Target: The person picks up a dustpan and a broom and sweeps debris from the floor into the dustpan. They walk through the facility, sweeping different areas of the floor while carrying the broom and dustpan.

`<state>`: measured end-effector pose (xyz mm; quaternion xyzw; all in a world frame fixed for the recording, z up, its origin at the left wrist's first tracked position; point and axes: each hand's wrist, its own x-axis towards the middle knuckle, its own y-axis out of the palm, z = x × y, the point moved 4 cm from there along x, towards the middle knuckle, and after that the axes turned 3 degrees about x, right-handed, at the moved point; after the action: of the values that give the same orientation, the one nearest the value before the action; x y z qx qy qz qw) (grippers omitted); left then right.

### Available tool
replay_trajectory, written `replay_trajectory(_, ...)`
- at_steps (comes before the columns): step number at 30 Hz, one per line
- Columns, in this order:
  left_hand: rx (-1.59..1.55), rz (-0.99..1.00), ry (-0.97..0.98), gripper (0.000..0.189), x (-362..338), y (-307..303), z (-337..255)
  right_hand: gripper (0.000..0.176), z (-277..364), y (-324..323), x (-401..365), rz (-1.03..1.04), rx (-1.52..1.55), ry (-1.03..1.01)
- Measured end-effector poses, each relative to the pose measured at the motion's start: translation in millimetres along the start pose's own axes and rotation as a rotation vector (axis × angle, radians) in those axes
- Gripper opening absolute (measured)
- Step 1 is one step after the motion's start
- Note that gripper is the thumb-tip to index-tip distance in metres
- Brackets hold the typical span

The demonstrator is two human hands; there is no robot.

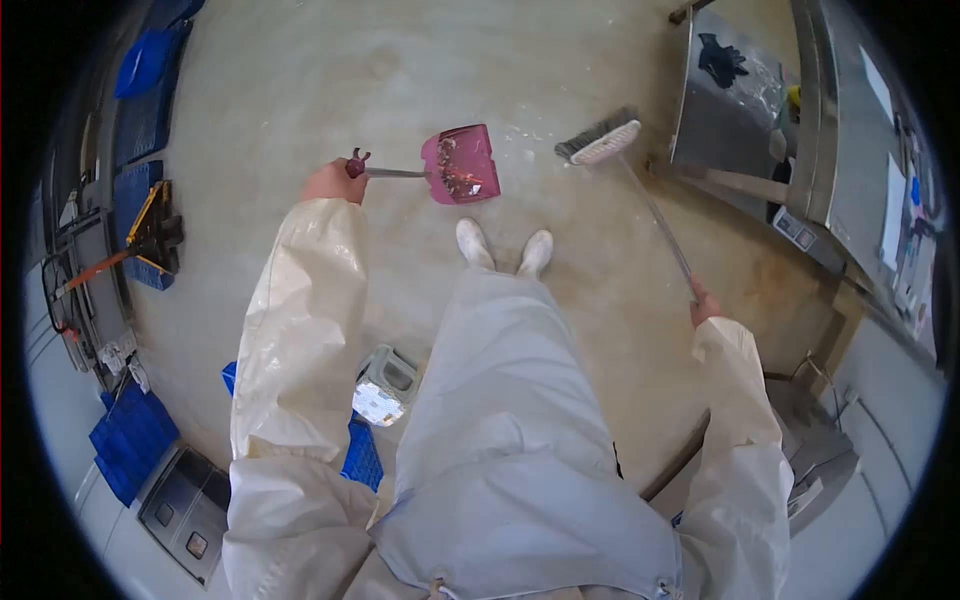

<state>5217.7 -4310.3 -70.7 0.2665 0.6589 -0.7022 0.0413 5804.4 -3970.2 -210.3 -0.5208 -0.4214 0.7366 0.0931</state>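
Observation:
My left hand [336, 183] is closed round the top of the handle of a long-handled pink dustpan [437, 160]. Small bits of debris [462, 183] lie in its pan, in front of my white boots [505, 247]. On the right, my right hand [705, 303] grips the thin metal pole of a broom [603, 148]. The broom's white head with grey bristles is out ahead, to the right of the dustpan and apart from it. A few pale specks show on the floor between the two.
At the right stands a steel table [722, 135] with black gloves [720, 62] on it. Blue crates [140, 110] line the left, near a pallet jack with an orange handle [95, 270]. A grey-green container [387, 372] stands left of my legs, beside a blue crate [362, 455].

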Motion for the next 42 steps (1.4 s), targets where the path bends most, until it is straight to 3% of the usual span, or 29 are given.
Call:
replay_trajectory(7, 0.018, 0.031, -0.054, 0.025, -6, -4, -16, 0.072, 38, -7, 61, 0.167, -0.198, 0.061)
replay_trajectory(13, -0.004, 0.057, -0.067, 0.025, -2, -10, -22, 0.075, 149, -39, 71, 0.267, -0.233, -0.069)
replay_trajectory(16, 0.004, 0.038, -0.076, 0.025, -4, -11, -23, 0.067, 178, -34, 83, 0.159, -0.257, -0.285)
replay_trajectory(20, 0.003, 0.003, -0.049, 0.025, -4, -7, -16, 0.063, 182, -72, 62, 0.145, -0.214, -0.232)
replay_trajectory(22, -0.056, 0.015, -0.044, 0.026, -2, -2, -7, 0.066, 161, -87, 47, 0.179, -0.184, -0.152)
replay_trajectory(26, -0.035, 0.016, -0.054, 0.026, -2, 7, 13, 0.064, 106, -94, 48, 0.036, -0.098, -0.124)
replay_trajectory(33, -0.187, 0.013, -0.215, 0.028, -20, 3, 26, 0.06, 66, -36, 128, -0.11, 0.132, -0.186)
replay_trajectory(35, -0.147, 0.019, -0.225, 0.028, -21, 7, 25, 0.059, 70, 9, 155, -0.021, 0.197, -0.031)
replay_trajectory(37, -0.127, 0.027, -0.227, 0.028, -15, 10, 20, 0.059, 98, 40, 150, 0.073, 0.203, 0.151)
replay_trajectory(40, -0.128, 0.035, -0.227, 0.028, -8, 10, 15, 0.063, 160, 63, 91, 0.057, 0.164, 0.149)
replay_trajectory(41, -0.125, 0.029, -0.228, 0.029, -4, 12, 15, 0.063, 162, 97, 100, 0.156, -0.067, 0.084)
replay_trajectory(42, -0.121, 0.021, -0.226, 0.03, -1, 11, 14, 0.065, 176, 101, 91, 0.176, -0.104, 0.059)
